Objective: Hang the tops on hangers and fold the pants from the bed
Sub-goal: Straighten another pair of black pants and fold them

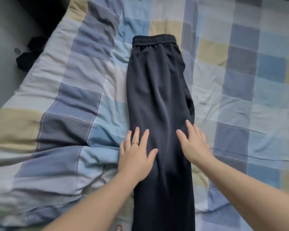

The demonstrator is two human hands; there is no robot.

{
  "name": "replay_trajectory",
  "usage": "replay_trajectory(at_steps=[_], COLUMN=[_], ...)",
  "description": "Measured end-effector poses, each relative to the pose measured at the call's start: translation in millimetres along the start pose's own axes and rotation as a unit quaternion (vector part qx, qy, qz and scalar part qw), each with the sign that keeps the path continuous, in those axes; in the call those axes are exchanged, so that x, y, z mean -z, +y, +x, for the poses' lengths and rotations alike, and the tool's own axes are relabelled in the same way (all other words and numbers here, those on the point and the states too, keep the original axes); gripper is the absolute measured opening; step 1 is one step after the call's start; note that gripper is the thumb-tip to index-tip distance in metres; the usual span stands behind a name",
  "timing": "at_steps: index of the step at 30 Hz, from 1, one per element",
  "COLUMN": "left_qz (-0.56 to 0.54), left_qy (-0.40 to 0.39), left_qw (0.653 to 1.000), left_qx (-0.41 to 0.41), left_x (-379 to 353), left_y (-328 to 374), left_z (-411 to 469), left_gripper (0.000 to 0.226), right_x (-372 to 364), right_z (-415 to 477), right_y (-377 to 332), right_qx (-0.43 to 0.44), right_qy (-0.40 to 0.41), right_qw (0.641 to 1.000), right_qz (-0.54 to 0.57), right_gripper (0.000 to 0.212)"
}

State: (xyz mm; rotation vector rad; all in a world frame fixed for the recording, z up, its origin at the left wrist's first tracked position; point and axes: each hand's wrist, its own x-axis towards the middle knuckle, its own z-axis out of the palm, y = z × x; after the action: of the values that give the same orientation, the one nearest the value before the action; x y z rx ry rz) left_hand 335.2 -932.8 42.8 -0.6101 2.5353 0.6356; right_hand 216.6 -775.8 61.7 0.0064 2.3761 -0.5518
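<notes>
Fingers [135, 136] flat atop dark pants [158, 90]

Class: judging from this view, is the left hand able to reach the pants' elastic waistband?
Probably yes. The left hand lies flat on the pants, and nothing lies between it and the waistband, though it's a stretch.

Bed [240, 97] w/ rumpled checked blue-beige quilt, dark pants [158, 90] lengthwise on it.

Pants [158, 90] lie lengthwise on the bed [240, 97], waistband farthest, a hand resting on each side.
</notes>
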Motion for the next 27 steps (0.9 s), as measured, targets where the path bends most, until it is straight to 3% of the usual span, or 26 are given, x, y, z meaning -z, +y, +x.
replay_trajectory(at_steps=[10, 17, 22, 25, 27], left_qz=[-0.089, -0.132, -0.170, -0.250, -0.291], left_qy=[-0.060, -0.129, -0.101, -0.040, -0.002], left_qw=[0.987, 0.966, 0.964, 0.948, 0.934], left_qx=[0.119, 0.178, 0.179, 0.191, 0.208], left_x=[-88, -167, -202, -217, -226], left_y=[0, -25, -43, -50, -52], left_z=[-177, -261, -257, -241, -233], left_gripper=[0.069, 0.073, 0.077, 0.080, 0.077], right_x=[-42, -86, -127, -153, -163], right_z=[-129, -182, -191, -182, -177], right_y=[110, 190, 228, 253, 259], right_qx=[0.022, -0.017, -0.031, -0.044, -0.068], right_qy=[-0.065, -0.102, -0.104, -0.084, -0.057], right_qw=[0.998, 0.994, 0.987, 0.986, 0.982], right_qz=[-0.011, 0.042, 0.116, 0.137, 0.166], right_gripper=[0.064, 0.064, 0.061, 0.069, 0.061])
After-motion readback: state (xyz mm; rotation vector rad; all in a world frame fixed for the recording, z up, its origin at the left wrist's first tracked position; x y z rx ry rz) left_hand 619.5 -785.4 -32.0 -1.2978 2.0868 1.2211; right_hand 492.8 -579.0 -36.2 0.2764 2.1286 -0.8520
